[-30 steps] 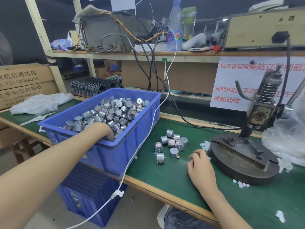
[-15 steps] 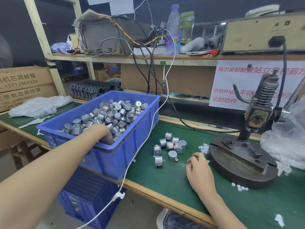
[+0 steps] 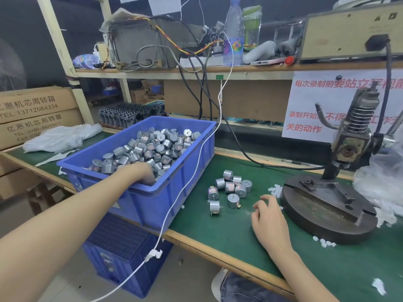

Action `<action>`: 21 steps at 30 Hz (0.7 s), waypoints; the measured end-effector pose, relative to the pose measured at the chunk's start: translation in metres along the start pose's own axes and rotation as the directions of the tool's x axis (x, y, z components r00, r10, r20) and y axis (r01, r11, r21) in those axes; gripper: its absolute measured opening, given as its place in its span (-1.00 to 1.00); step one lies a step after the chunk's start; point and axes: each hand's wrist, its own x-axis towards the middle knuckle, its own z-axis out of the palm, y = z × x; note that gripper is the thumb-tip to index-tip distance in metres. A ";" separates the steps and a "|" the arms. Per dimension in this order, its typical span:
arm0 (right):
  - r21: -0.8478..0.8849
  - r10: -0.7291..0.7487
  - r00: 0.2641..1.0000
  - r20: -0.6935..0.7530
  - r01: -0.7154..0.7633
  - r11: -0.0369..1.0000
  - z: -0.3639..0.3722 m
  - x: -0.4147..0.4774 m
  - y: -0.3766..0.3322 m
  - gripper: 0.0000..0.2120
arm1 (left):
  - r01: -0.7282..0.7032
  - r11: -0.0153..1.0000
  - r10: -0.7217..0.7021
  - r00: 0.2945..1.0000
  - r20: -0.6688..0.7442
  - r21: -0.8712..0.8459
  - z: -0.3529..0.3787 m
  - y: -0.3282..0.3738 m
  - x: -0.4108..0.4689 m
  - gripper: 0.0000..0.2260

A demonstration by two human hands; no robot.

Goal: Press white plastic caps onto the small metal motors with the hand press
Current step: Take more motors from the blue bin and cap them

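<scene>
A small cluster of metal motors [image 3: 231, 188] lies loose on the green mat [image 3: 218, 227], between the blue bin [image 3: 152, 205] and the hand press [image 3: 327, 205]; some stand on end, some lie on their sides, several touching. Far more motors fill the bin [image 3: 152, 147], heaped toward its far side. White plastic caps [image 3: 275, 189] sit in a little pile against the left edge of the press's round base; a few more [image 3: 325, 243] lie at its front edge. The left hand [image 3: 141, 173] reaches over the bin's near rim and digs into the heap; its fingers are buried, so I cannot tell whether they grip a motor. The right hand [image 3: 268, 216] rests on the mat just beside the press base, fingers loosely curled, nothing visible in them; its fingertips are near the cap pile. A white cable [image 3: 197, 158] drapes across the bin's right side and hangs off the bench edge; a second blue crate [image 3: 117, 253] sits under the bench.
</scene>
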 end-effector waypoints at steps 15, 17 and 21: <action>0.051 -0.003 1.000 -0.013 0.004 0.999 0.002 0.003 0.002 -0.85 | -0.357 0.829 0.134 0.874 -0.466 -0.431 -0.086 0.084 -0.037 -0.86; 0.058 -0.004 1.000 -0.014 0.005 0.998 0.003 0.003 0.003 -0.85 | -0.370 0.852 0.173 0.867 -0.468 -0.371 -0.086 0.117 -0.038 -0.90; 0.061 -0.031 0.999 -0.024 0.032 0.998 0.004 0.005 0.005 -0.84 | -0.412 0.868 0.271 0.861 -0.430 -0.278 -0.072 0.170 -0.020 -0.86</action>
